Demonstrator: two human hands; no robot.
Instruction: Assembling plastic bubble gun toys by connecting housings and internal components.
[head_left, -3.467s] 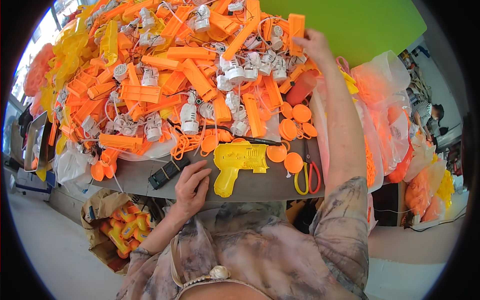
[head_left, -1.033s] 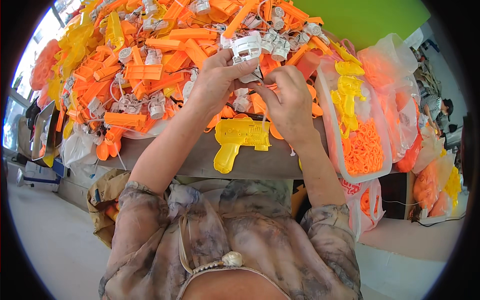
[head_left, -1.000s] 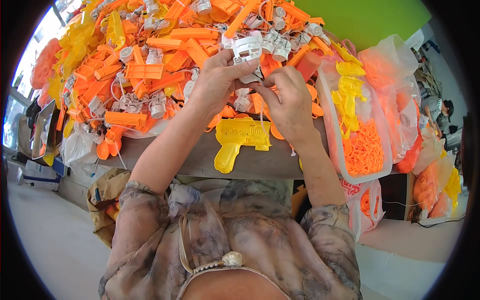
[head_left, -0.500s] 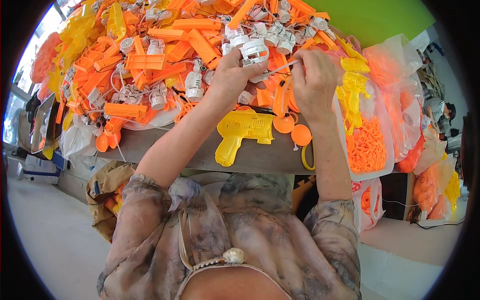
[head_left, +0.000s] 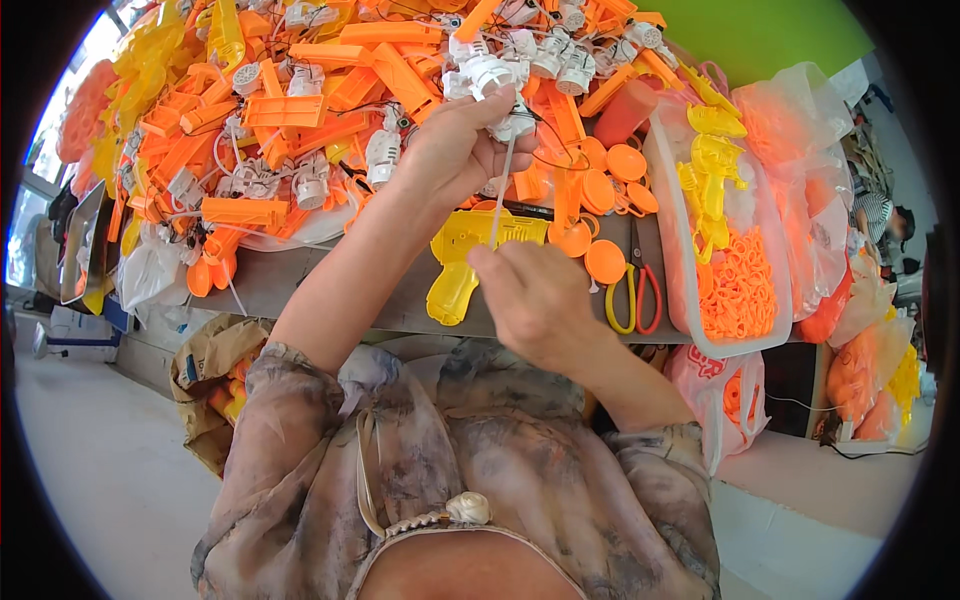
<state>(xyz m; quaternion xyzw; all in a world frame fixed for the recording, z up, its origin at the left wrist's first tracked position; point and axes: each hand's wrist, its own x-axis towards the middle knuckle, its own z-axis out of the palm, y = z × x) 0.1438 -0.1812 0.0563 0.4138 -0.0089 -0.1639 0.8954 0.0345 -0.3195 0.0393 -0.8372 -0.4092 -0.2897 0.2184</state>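
Over the front of the parts pile, my left hand (head_left: 452, 150) grips a white plastic pump-like unit (head_left: 514, 126), its fingers partly hiding it. From this unit a thin translucent tube (head_left: 503, 192) runs down toward me. My right hand (head_left: 545, 300) is closed in a pinch at the tube's lower end, knuckles up. Below the tube lies a yellow toy-gun shell half (head_left: 453, 290), hollow side up, on the grey table (head_left: 390, 297); my right hand covers part of it.
A heap of orange parts (head_left: 290, 112) and white units fills the far side. Round orange caps (head_left: 605, 262) and scissors (head_left: 649, 300) lie to the right, beside a clear tub (head_left: 722, 348) of small orange rings. A brown paper bag (head_left: 200, 380) stands below left.
My right hand has swung down and left, bringing the tube from slanting rightward to pointing toward me. The left hand has turned the white unit. The scissors and more caps are uncovered.
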